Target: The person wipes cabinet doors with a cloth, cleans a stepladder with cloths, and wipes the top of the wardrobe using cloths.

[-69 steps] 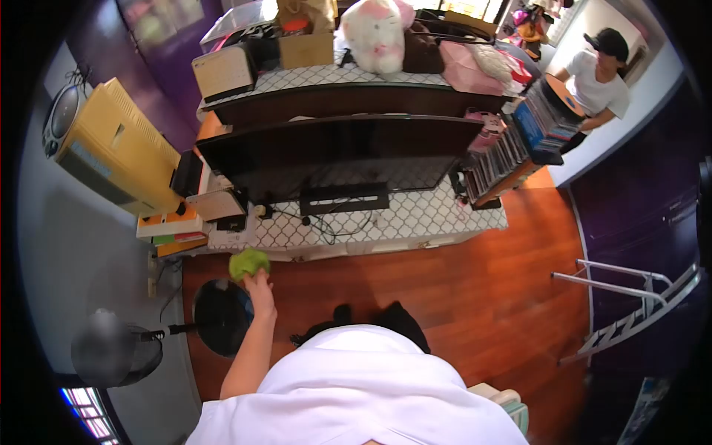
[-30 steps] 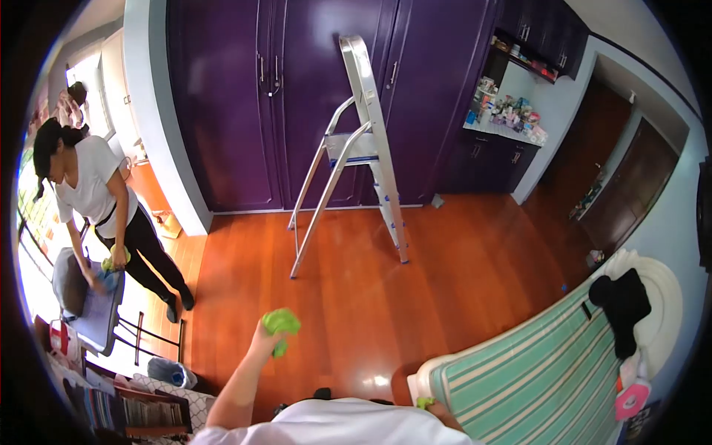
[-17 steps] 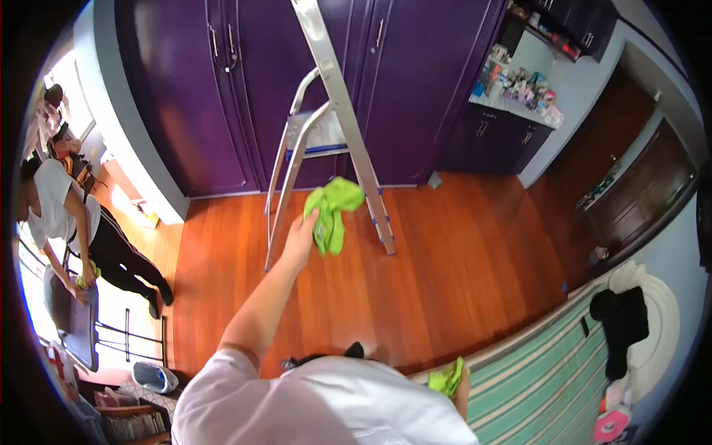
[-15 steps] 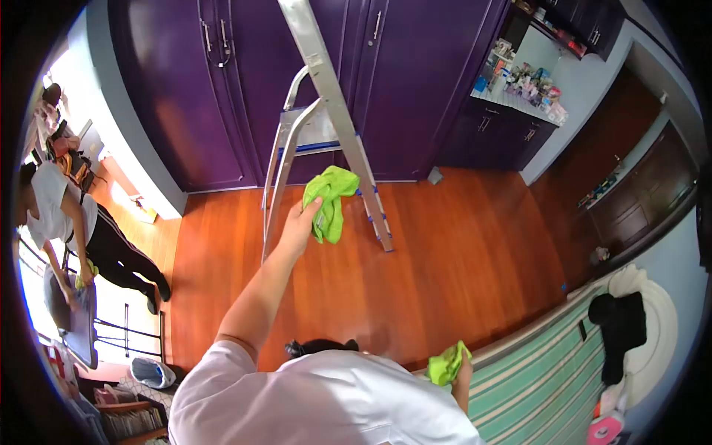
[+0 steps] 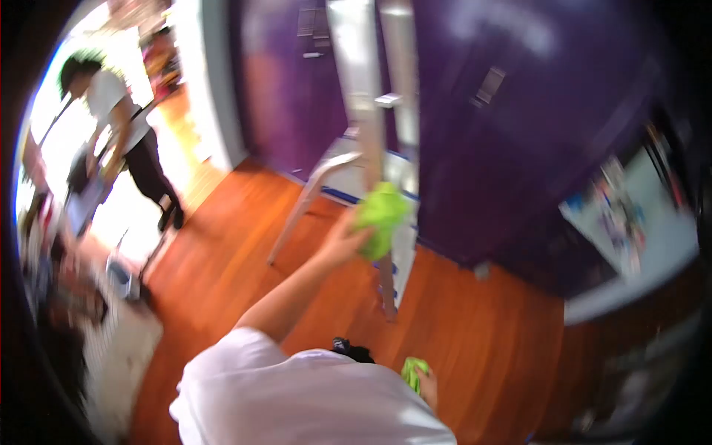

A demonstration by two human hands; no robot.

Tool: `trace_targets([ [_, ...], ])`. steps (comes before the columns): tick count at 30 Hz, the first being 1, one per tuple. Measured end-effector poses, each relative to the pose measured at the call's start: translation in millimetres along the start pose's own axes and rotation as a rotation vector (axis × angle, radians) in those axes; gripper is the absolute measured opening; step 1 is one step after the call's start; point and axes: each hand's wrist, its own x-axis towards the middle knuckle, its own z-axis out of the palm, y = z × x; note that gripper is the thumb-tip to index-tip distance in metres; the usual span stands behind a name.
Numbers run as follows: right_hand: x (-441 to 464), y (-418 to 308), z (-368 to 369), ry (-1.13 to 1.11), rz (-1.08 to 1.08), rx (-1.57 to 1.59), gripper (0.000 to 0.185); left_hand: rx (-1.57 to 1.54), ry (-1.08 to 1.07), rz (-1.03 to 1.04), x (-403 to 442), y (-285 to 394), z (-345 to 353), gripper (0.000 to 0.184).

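My left hand (image 5: 347,239) is stretched out in front of me, closed on a bright green cloth (image 5: 383,221). That cloth overlaps the silver stepladder (image 5: 359,104) in the picture; whether they touch I cannot tell. Low down, beside my white shirt, my right hand (image 5: 428,386) grips a second green cloth (image 5: 414,372). The ladder stands open before tall purple cabinet doors (image 5: 512,133), its white step edged in blue. Motion blurs much of the view.
A person (image 5: 122,119) in a white top and dark trousers bends over a chair at the left. A grey bin (image 5: 122,280) stands on the left. Small bottles and items on a counter (image 5: 660,252) show at the right, over the wooden floor (image 5: 475,334).
The view has turned and come closer to the ladder and cabinet. Both green cloths remain in my hands. The striped mattress has left the view.
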Motion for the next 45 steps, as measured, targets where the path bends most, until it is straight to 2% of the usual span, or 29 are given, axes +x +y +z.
trace_targets([
  [1, -3.0, -25.8, -17.7, 0.001, -0.05, -0.377, 0.039, 0.298, 0.006, 0.373, 17.5, 16.0, 13.4, 0.039],
  [2, 13.6, -43.8, -27.8, -0.024, -0.073, -0.459, 0.038, 0.723, -0.008, 0.599, 36.8, 19.0, 21.2, 0.037],
  [5, 71.3, -91.7, -39.7, -0.111, -0.097, -0.585, 0.035, 0.981, 0.115, 0.768, 83.2, 22.1, 55.5, 0.031],
  [8, 134.6, -123.0, -38.1, -0.184, -0.124, -0.66, 0.032, 1.359, -0.014, 0.562, 106.7, 3.4, 60.1, 0.03],
  [9, 155.0, -132.8, -35.6, -0.214, -0.134, -0.691, 0.031, 1.497, 0.019, 0.601, 109.7, -6.1, 57.5, 0.03],
  [12, 215.9, -156.2, -29.3, -0.302, -0.164, -0.784, 0.029, 1.825, -0.066, 0.51, 107.9, -10.2, 57.5, 0.032],
  [16, 288.9, -177.4, -35.8, -0.388, -0.209, -0.906, 0.026, 1.953, 0.054, 0.385, 112.1, -17.8, 69.1, 0.034],
  [18, 320.4, -185.3, -50.1, -0.415, -0.216, -0.952, 0.024, 2.014, 0.044, 0.283, 113.5, -22.0, 75.0, 0.032],
  [21, 361.7, -192.6, -91.7, -0.415, -0.196, -0.988, 0.022, 1.997, -0.08, 0.179, 114.7, -15.4, 79.2, 0.029],
  [24, 408.8, -185.4, -171.0, -0.396, -0.115, -0.918, 0.021, 1.951, -0.2, 0.175, 113.4, -4.9, 73.4, 0.027],
  [26, 435.2, -187.2, -205.0, -0.394, 0.023, -0.785, 0.02, 1.852, 0.033, 0.108, 116.8, -11.5, 72.6, 0.028],
  [27, 447.0, -196.1, -204.8, -0.395, 0.114, -0.713, 0.018, 1.859, 0.078, 0.152, 114.8, -12.2, 75.9, 0.028],
  [28, 442.3, -215.4, -193.8, -0.39, 0.204, -0.642, 0.016, 1.865, 0.133, 0.198, 110.9, -7.9, 78.7, 0.028],
  [30, 435.7, -222.4, -185.6, -0.518, 0.152, -0.479, 0.016, 1.842, 0.106, 0.184, 105.6, -3.6, 76.3, 0.028],
  [32, 423.2, -244.0, -137.7, -0.504, 0.168, -0.687, 0.016, 1.805, 0.1, 0.203, 102.7, -2.6, 71.1, 0.027],
  [34, 461.0, -210.3, -125.2, -0.69, 0.154, -0.629, 0.017, 1.775, 0.069, 0.227, 100.5, 1.2, 61.3, 0.027],
  [36, 417.5, -236.4, -76.7, -0.749, 0.166, -0.621, 0.021, 1.743, 0.039, 0.262, 96.5, 10.5, 54.5, 0.028],
  [37, 437.5, -220.8, -67.2, -0.776, 0.021, -0.759, 0.023, 1.754, 0.003, 0.193, 95.9, 17.7, 54.6, 0.03],
  [40, 392.3, -271.4, -2.4, -0.939, -0.231, -0.964, 0.025, 1.807, -0.011, 0.136, 101.3, 29.9, 46.0, 0.032],
  [43, 401.2, -271.0, 19.4, -0.887, -0.281, -0.918, 0.029, 1.788, 0.066, 0.296, 104.5, 15.8, 37.0, 0.03],
  [45, 379.0, -277.9, 22.0, -0.84, -0.339, -0.842, 0.031, 1.806, 0.065, 0.3, 100.1, 18.7, 41.1, 0.03],
])
